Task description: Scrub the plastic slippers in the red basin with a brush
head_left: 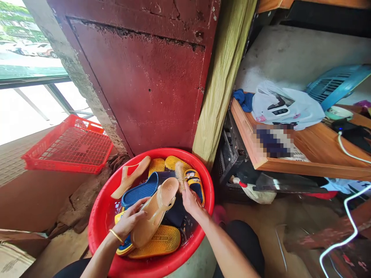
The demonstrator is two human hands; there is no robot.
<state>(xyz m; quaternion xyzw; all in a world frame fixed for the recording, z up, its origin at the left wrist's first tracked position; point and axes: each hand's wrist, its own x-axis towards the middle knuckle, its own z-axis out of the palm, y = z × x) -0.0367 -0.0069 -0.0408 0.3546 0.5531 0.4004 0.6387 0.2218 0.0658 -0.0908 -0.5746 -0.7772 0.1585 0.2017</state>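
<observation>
My left hand, with a bangle at the wrist, is closed around the side of a tan plastic sandal, tilted over a red basin. In my right hand is a scrubbing brush, held just right of the sandal, its bristles facing the sandal. Water and several other shoes fill the basin: a blue slipper, a second tan sandal against the far left rim, a yellow-soled slipper under the held sandal, and a yellow and blue slipper at the right.
Behind the basin stands a dark red door. A red plastic crate sits at the left. To the right, a wooden desk carries a white plastic bag and a blue fan. A white cable hangs at the right.
</observation>
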